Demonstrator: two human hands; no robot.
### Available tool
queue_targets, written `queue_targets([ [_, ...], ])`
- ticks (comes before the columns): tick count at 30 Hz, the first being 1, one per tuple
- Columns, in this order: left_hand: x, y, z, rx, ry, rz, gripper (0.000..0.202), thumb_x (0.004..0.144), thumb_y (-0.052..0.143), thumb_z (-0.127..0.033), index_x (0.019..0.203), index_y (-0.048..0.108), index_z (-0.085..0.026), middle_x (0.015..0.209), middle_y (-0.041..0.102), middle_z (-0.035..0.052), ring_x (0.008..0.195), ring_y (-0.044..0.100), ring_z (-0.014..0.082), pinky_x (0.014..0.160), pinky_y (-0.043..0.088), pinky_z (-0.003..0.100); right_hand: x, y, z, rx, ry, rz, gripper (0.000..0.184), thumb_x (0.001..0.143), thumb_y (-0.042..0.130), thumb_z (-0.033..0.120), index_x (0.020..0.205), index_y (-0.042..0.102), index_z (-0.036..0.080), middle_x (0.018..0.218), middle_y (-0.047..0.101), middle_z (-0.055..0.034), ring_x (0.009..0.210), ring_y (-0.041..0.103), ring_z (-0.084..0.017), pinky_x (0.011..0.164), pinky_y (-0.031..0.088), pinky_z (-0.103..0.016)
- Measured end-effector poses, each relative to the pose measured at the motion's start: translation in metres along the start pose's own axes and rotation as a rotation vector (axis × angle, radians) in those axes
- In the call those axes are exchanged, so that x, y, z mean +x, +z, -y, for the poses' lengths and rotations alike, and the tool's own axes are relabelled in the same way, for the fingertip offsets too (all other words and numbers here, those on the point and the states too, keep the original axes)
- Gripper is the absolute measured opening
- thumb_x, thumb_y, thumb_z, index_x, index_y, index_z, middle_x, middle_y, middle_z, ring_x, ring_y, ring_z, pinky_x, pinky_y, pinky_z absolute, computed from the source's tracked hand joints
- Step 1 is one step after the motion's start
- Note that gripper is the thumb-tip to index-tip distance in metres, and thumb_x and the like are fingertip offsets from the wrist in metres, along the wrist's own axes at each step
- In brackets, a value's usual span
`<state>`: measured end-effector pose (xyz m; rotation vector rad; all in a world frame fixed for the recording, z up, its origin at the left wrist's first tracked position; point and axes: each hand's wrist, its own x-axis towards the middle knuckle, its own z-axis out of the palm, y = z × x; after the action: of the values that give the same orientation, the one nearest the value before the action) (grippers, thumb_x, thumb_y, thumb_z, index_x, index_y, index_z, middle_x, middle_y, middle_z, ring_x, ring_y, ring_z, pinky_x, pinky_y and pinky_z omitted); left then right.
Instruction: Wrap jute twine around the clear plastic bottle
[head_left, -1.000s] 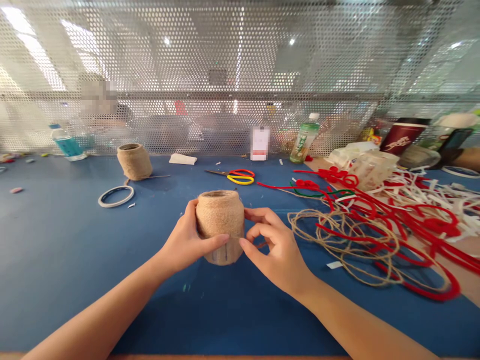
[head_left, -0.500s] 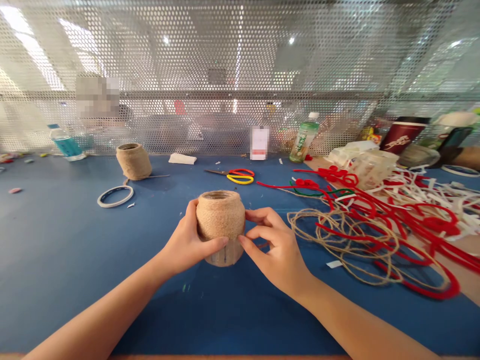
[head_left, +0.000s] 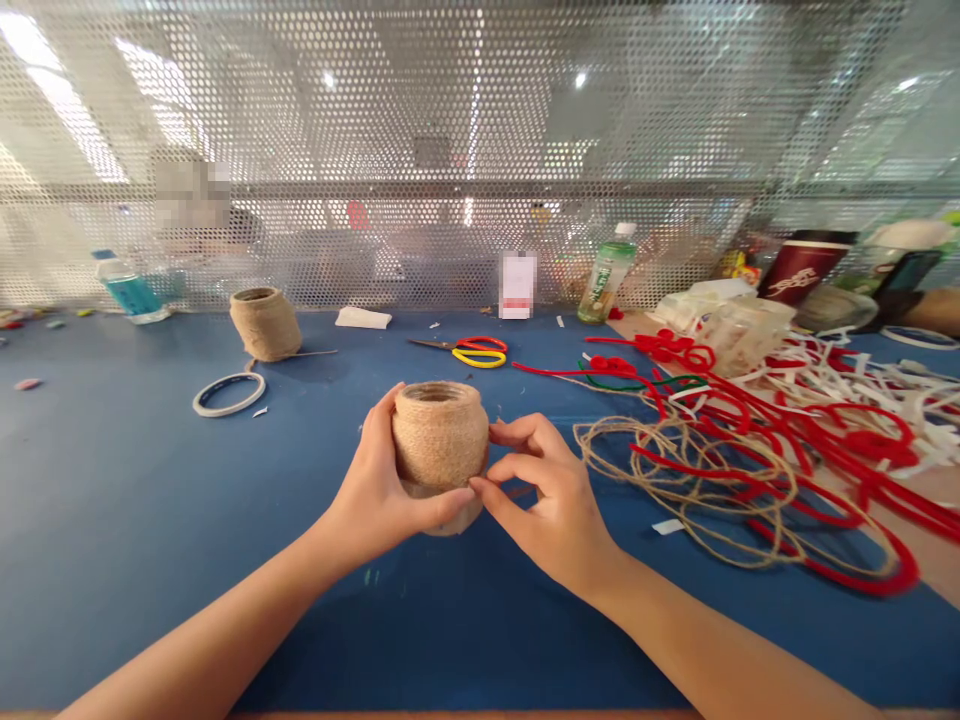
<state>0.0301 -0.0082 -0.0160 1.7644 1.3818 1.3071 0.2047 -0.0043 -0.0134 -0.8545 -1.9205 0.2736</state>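
A glass jar (head_left: 441, 435) stands upright in front of me, its neck and upper body wound with jute twine and its lower part bare. My left hand (head_left: 382, 490) is wrapped round its left side, with the thumb across the front just below the winding. At the jar's right side, my right hand (head_left: 544, 500) pinches the twine against the lower edge of the winding; the strand is mostly hidden by the fingers. A loose tangle of jute twine (head_left: 675, 490) lies on the blue table (head_left: 337, 630) to the right of that hand.
Behind the jar lie scissors (head_left: 480, 352) with red and yellow handles. Another twine-wrapped jar (head_left: 265, 325) and a tape roll (head_left: 229, 394) are at left. Red cords (head_left: 825, 430) and white scraps spread right. Bottles, a dark red cup (head_left: 806, 265) and a perforated screen (head_left: 450, 130) stand behind.
My left thumb has slid right along the jar's front, coming close to my right fingertips. The winding's lower edge appears slightly lower on the jar. The right hand stays nearly in place.
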Motion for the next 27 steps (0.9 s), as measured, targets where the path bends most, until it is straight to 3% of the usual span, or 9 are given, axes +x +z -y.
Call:
queue_targets([
  [7, 0.004, -0.001, 0.001, 0.018, -0.037, 0.006, 0.086, 0.051, 0.076, -0.042, 0.122, 0.032, -0.019, 0.120, 0.049, 0.0108, 0.113, 0.046, 0.0288, 0.097, 0.035, 0.046, -0.001, 0.001, 0.000, -0.028, -0.074, -0.010, 0.013, 0.075, 0.061, 0.016, 0.061, 0.063, 0.018, 0.088, 0.048, -0.0054, 0.090, 0.057, -0.017, 0.080, 0.052, -0.035],
  [15, 0.006, -0.005, -0.002, -0.112, -0.069, 0.043, 0.071, 0.056, 0.074, -0.037, 0.115, 0.038, -0.019, 0.107, 0.055, 0.0064, 0.102, 0.054, 0.0251, 0.088, 0.043, 0.039, -0.001, -0.001, 0.001, -0.004, -0.079, 0.027, 0.017, 0.070, 0.066, 0.016, 0.055, 0.057, 0.015, 0.091, 0.049, -0.0065, 0.093, 0.058, -0.018, 0.078, 0.054, -0.032],
  [19, 0.009, -0.008, 0.005, -0.032, -0.037, 0.049, 0.071, 0.056, 0.074, -0.041, 0.115, 0.041, -0.020, 0.106, 0.057, 0.0057, 0.100, 0.054, 0.0248, 0.088, 0.044, 0.039, -0.001, -0.001, -0.001, 0.023, -0.097, 0.020, 0.016, 0.072, 0.063, 0.015, 0.057, 0.059, 0.015, 0.091, 0.049, -0.0069, 0.092, 0.058, -0.017, 0.072, 0.055, -0.029],
  [27, 0.013, -0.010, 0.011, -0.003, 0.003, 0.069, 0.072, 0.057, 0.074, -0.043, 0.117, 0.041, -0.020, 0.109, 0.057, 0.0068, 0.102, 0.055, 0.0245, 0.089, 0.044, 0.039, -0.001, 0.001, -0.004, 0.003, -0.125, -0.006, 0.018, 0.074, 0.061, 0.013, 0.056, 0.062, 0.013, 0.089, 0.050, -0.0080, 0.090, 0.058, -0.017, 0.083, 0.052, -0.034],
])
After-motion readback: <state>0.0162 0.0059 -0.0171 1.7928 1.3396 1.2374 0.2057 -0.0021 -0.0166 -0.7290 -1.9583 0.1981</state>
